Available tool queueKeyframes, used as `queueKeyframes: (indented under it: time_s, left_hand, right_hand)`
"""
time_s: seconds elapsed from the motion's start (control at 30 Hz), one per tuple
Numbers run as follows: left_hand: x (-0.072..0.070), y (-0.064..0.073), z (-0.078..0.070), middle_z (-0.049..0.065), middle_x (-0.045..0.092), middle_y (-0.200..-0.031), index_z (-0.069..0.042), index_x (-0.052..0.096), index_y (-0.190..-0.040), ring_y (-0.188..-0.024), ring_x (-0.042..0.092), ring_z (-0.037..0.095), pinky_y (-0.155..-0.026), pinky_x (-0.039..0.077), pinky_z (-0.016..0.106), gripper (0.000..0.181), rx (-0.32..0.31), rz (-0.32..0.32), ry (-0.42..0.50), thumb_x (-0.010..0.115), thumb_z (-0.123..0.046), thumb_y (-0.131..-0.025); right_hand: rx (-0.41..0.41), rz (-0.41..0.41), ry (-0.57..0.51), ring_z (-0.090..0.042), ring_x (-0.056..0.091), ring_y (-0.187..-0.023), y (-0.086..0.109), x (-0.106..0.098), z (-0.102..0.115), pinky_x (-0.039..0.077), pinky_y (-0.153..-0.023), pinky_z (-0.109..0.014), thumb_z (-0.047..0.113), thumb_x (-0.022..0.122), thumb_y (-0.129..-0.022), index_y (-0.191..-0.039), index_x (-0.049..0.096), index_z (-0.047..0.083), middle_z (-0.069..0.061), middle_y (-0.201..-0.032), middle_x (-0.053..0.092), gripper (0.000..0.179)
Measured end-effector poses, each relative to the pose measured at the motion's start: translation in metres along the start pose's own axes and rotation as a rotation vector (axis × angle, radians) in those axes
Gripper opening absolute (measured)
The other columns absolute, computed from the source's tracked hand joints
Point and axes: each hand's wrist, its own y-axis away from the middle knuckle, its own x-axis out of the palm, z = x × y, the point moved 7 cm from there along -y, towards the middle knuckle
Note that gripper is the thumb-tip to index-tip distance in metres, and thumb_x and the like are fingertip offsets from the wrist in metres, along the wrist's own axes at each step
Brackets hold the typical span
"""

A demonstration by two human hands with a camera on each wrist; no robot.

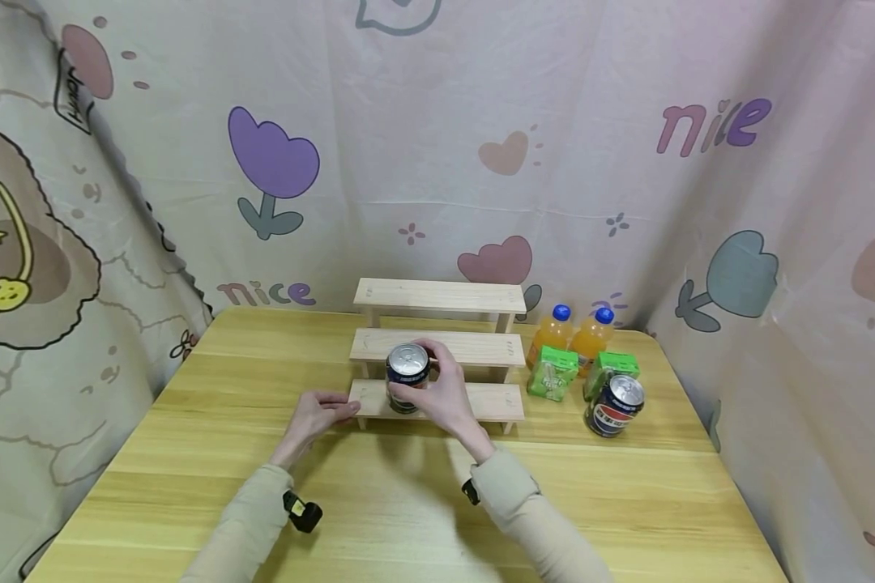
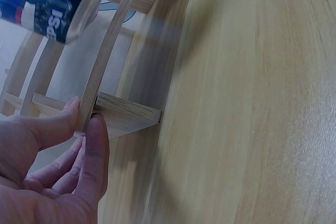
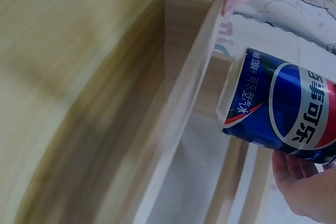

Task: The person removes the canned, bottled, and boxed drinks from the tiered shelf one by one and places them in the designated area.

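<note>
My right hand [image 1: 446, 394] grips a dark blue Pepsi can [image 1: 407, 364] by its sides, thumb in front and fingers behind. The can is upright, close over the lowest step of a three-step wooden display shelf [image 1: 437, 348]. In the right wrist view the can [image 3: 286, 106] shows its red, white and blue label, its base near the step's board [image 3: 181, 108]. My left hand [image 1: 317, 415] pinches the left end of that lowest step. The left wrist view has the thumb of this hand [image 2: 58, 156] above the board's edge and the forefinger beneath.
Right of the shelf stand two orange drink bottles [image 1: 552, 334] with blue caps, two green drink cartons [image 1: 552, 374] and a second Pepsi can [image 1: 615, 406]. All rest on the wooden table [image 1: 262, 364]. A printed curtain [image 1: 408, 162] hangs behind and along both sides.
</note>
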Motion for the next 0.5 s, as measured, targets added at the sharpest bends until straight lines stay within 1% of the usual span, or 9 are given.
queueKeyframes:
  time_s: [0.1, 0.17, 0.4, 0.5]
  left_hand:
    - [0.000, 0.000, 0.001, 0.027, 0.074, -0.107, 0.021, 0.054, -0.126, -0.080, 0.074, 0.010, -0.078, 0.062, 0.025, 0.048, 0.003, 0.001, 0.004, 0.073, -0.007, -0.092]
    - [0.000, -0.001, 0.001, 0.027, 0.075, -0.106, 0.022, 0.053, -0.126, -0.080, 0.074, 0.009, -0.078, 0.062, 0.024, 0.048, 0.009, 0.005, 0.005, 0.072, -0.006, -0.092]
    - [0.000, -0.001, 0.000, 0.027, 0.074, -0.105, 0.024, 0.052, -0.125, -0.079, 0.074, 0.009, -0.077, 0.063, 0.025, 0.047, 0.016, 0.013, 0.033, 0.071, -0.003, -0.092]
    - [0.001, -0.001, 0.000, 0.028, 0.074, -0.106, 0.023, 0.052, -0.125, -0.079, 0.074, 0.010, -0.078, 0.063, 0.026, 0.046, 0.015, 0.012, 0.034, 0.071, -0.002, -0.091]
  right_hand:
    - [-0.007, -0.010, -0.009, -0.029, 0.059, -0.119, 0.002, -0.010, 0.002, 0.051, -0.103, -0.045, 0.012, 0.088, -0.071, -0.131, 0.056, 0.005, -0.013, -0.127, 0.065, 0.068]
    - [-0.005, -0.018, -0.009, -0.028, 0.059, -0.118, 0.004, -0.017, 0.003, 0.051, -0.103, -0.046, 0.011, 0.089, -0.070, -0.130, 0.057, 0.005, -0.012, -0.126, 0.065, 0.067]
    - [0.016, -0.049, -0.015, -0.027, 0.061, -0.115, 0.011, -0.045, -0.001, 0.052, -0.101, -0.045, 0.009, 0.090, -0.068, -0.126, 0.060, 0.008, -0.011, -0.122, 0.068, 0.065]
    - [0.032, -0.059, -0.011, -0.027, 0.063, -0.114, 0.015, -0.057, -0.004, 0.053, -0.099, -0.042, 0.009, 0.090, -0.068, -0.127, 0.061, 0.009, -0.011, -0.122, 0.068, 0.065]
